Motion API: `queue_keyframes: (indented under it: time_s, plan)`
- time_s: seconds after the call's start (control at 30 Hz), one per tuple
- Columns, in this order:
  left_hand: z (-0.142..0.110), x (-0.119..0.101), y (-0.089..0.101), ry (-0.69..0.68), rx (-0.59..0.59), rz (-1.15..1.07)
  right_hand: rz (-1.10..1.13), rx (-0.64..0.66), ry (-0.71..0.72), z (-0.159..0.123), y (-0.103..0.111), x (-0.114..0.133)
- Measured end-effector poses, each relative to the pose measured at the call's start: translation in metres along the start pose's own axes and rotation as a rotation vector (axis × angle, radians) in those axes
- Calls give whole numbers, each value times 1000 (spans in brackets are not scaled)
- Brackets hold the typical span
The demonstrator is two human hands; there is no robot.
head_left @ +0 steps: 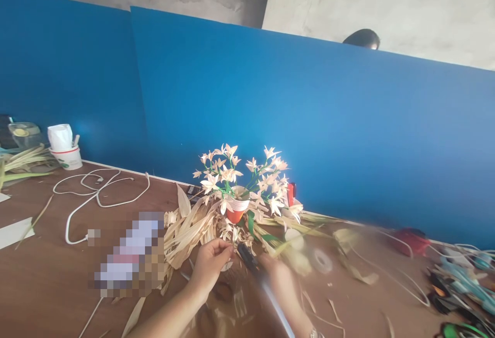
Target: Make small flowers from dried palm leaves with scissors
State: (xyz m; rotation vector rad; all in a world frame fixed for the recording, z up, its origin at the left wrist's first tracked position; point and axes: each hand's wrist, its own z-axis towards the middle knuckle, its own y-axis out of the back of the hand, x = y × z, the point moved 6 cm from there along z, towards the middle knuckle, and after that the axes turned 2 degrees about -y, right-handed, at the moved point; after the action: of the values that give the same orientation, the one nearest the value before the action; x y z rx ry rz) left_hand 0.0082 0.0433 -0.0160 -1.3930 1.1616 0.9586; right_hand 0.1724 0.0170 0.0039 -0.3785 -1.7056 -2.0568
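My left hand (pixel 211 266) is closed in a pinch. What it pinches is too small to make out; small pale husk flowers (pixel 235 235) lie just beyond its fingertips. My right hand (pixel 282 276), blurred, is wrapped round what looks like a black hot glue gun (pixel 247 256) with a long pale stick running back from it. The black tip is close to my left fingertips. Behind both hands, an orange and white cup (pixel 236 212) bears green-stemmed flowers with cream petals (pixel 228 173). Dried corn husks (pixel 193 230) are heaped beside it.
A blue partition (pixel 270 111) lines the table's back. On the left lie a white cable (pixel 102 191), a pixelated object (pixel 129 255) and a paper cup (pixel 67 156). Scissors (pixel 207 320) are under my left arm. Blurred tape (pixel 322 260) and cluttered tools (pixel 460 286) lie right.
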Motion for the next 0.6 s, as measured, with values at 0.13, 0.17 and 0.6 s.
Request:
queue_keyframes:
  time_s: [0.13,0.17,0.6]
  plan:
    - [1,1,1,0,-3,-9,-59,56,18,-1,0,2]
    - [2,2,1,-2,-2,-3,-53,45,21,-2,1,4]
    - [-2,-1,-4,24,99,-60,-2,-18,-53,-2,13,3]
